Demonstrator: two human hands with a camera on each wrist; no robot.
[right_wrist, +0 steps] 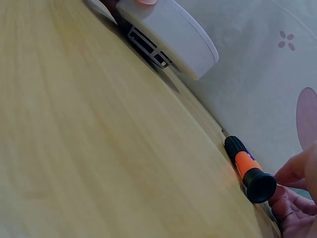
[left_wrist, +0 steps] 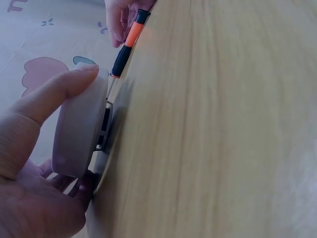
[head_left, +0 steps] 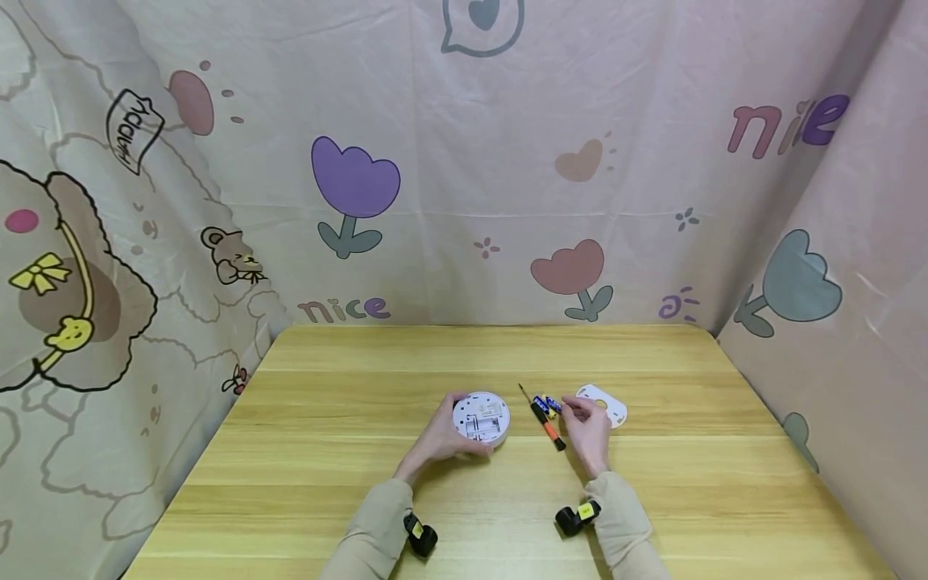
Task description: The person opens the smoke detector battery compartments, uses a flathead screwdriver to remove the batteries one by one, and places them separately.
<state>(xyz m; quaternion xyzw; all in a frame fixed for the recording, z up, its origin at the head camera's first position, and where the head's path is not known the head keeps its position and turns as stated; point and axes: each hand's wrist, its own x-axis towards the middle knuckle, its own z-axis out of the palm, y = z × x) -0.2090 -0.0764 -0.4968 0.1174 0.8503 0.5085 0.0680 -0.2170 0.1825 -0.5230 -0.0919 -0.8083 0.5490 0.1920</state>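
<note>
My left hand (head_left: 442, 433) grips a round white smoke alarm (head_left: 487, 409) by its rim, thumb on one side and fingers on the other. In the head view its back faces up, showing a battery compartment. The left wrist view shows the alarm's side wall (left_wrist: 79, 124), held just over the table. My right hand (head_left: 589, 427) is low at the table, fingers bent, beside several blue-and-yellow batteries (head_left: 540, 404). Whether its fingertips pinch a battery is hidden. Left of that hand lies an orange-and-black screwdriver (head_left: 547, 425).
A white mounting plate (head_left: 615, 409) with a central hole lies just behind my right hand, partly covered by it. The wooden table (head_left: 326, 483) runs back to a patterned cloth (head_left: 449, 193), which also hangs on both sides.
</note>
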